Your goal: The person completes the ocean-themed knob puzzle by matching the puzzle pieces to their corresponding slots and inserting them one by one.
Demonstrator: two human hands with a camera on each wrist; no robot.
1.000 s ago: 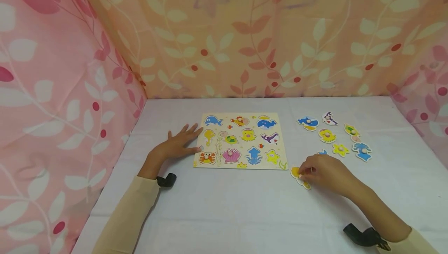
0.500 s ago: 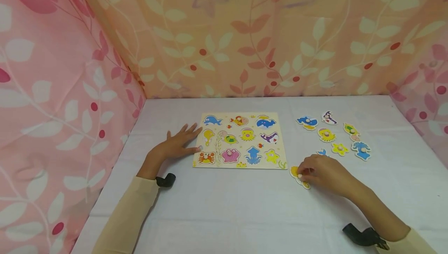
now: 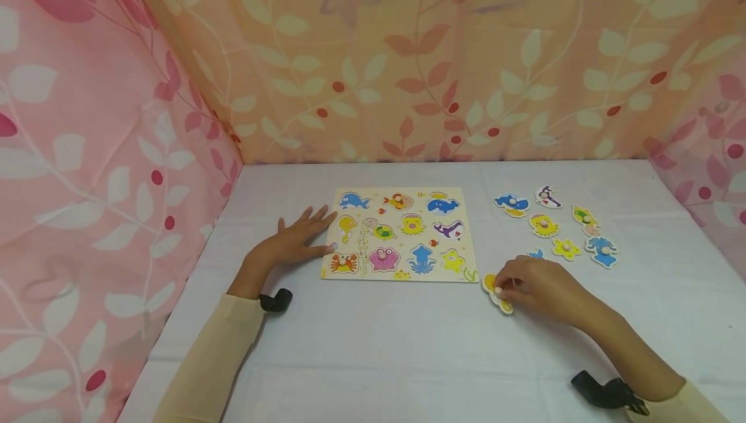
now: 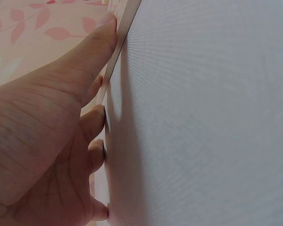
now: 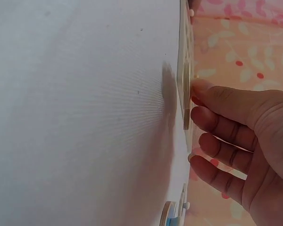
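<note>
A wooden peg puzzle board (image 3: 402,216) with sea animal pictures lies on the white-covered table. My left hand (image 3: 294,238) is spread at its left edge, thumb on the board near the crab and fingers straight. In the left wrist view the thumb (image 4: 101,40) touches the board's edge. My right hand (image 3: 542,287) pinches the knob of a yellow seahorse-like puzzle piece (image 3: 491,287) just off the board's lower right corner. The right wrist view shows that piece edge-on (image 5: 186,96), held by the right thumb and fingers and seemingly slightly off the cloth. The fingers hide part of it.
Right of the board lie loose knobbed pieces: a blue whale (image 3: 513,203), a purple one (image 3: 548,197), an octopus (image 3: 544,225), a turtle (image 3: 585,219), a starfish (image 3: 566,249) and a squid (image 3: 603,251). A blue piece (image 3: 535,253) is partly behind the right hand. Patterned curtains surround the table.
The right hand has shifted the yellow piece slightly left, and it now looks a little raised and tilted. The left hand keeps its place at the board.
</note>
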